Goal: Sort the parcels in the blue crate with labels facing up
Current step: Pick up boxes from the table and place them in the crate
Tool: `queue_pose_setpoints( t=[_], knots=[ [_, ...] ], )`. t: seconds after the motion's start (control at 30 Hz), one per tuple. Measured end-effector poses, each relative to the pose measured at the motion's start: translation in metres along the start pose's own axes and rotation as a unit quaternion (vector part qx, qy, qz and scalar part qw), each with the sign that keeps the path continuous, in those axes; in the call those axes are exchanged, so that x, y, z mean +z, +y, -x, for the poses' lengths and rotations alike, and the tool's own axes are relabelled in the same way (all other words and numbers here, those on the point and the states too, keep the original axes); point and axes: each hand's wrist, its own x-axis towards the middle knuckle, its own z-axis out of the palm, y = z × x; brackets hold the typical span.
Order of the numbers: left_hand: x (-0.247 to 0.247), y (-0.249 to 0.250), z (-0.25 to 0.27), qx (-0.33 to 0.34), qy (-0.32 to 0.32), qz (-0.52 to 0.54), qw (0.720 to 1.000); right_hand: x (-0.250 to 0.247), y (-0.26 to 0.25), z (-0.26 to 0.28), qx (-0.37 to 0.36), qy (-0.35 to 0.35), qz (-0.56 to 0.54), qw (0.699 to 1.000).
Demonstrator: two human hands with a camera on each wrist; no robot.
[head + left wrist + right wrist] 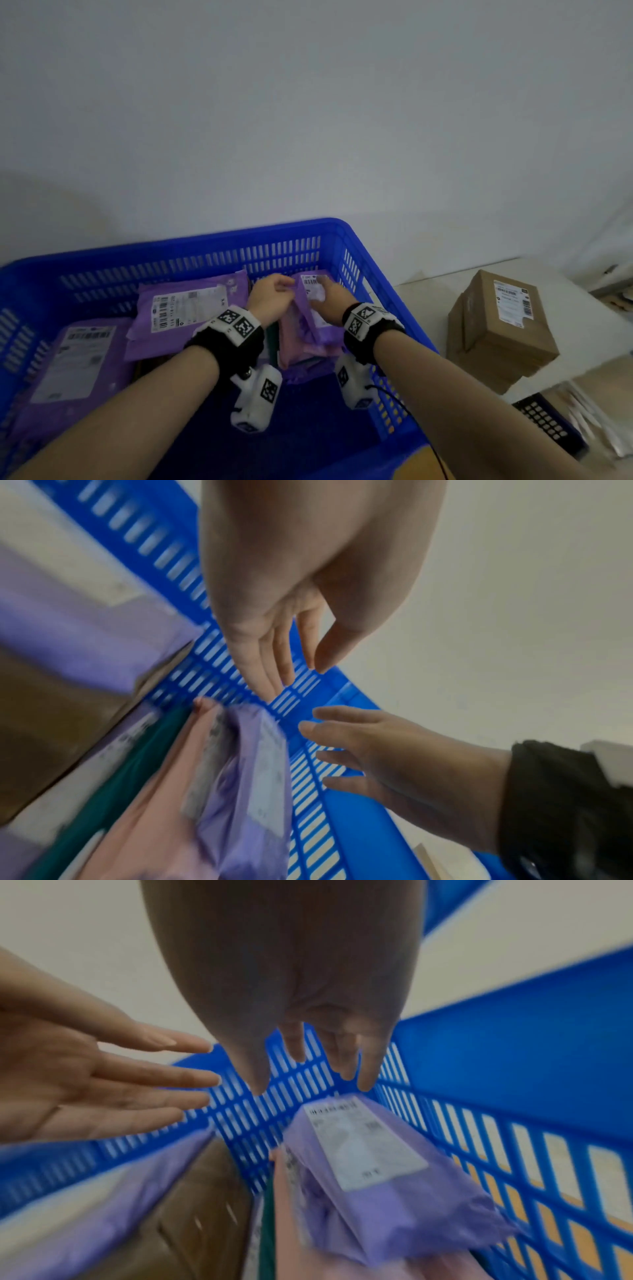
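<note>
The blue crate (239,236) holds several purple parcels. In its far right corner a purple parcel (308,325) (377,1164) (253,764) lies label up, tilted on a pink parcel (301,351). Both hands hover at this parcel's far end. My left hand (274,291) (301,669) (137,1083) is at its left edge with straight fingers and holds nothing. My right hand (330,296) (308,1074) (359,750) is over the label with its fingers pointing down; the wrist views show a gap below the fingertips.
Two more purple parcels (185,308) (72,363) lie label up at the crate's middle and left. A green item (272,339) stands beside the pink parcel. Outside, to the right, brown labelled boxes (503,329) are stacked, with a dark crate (544,418) nearer me.
</note>
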Motion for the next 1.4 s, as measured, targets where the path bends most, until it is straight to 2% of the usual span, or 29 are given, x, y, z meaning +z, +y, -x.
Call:
queue_pose_setpoints(
  t=[0.17,0.33,0.5,0.7,1.03,1.23,1.4],
  knots=[
    [-0.028,0.057,0.009,0.1,0.005,-0.031,0.995,-0.044,-0.027,0.038,-0.023,0.103,-0.046,0.993],
    [-0.024,0.109,0.028,0.148,-0.015,-0.037,0.988,-0.088,-0.029,0.079,-0.008,0.189,-0.068,0.98],
    [0.014,0.144,0.056,0.179,-0.088,-0.008,0.98,-0.118,-0.004,0.12,0.032,0.261,-0.09,0.96],
    [0.087,0.165,0.073,0.195,-0.168,-0.015,0.966,-0.137,0.054,0.154,0.108,0.296,-0.105,0.943],
    [0.235,0.174,0.051,0.137,-0.258,-0.108,0.95,-0.174,0.2,0.178,0.205,0.296,-0.093,0.928],
    [0.316,0.163,0.017,0.045,-0.263,-0.173,0.948,-0.185,0.302,0.154,0.248,0.255,-0.123,0.926],
    [0.368,0.14,-0.003,-0.052,-0.263,-0.183,0.946,-0.172,0.368,0.127,0.272,0.186,-0.175,0.928]
  ],
)
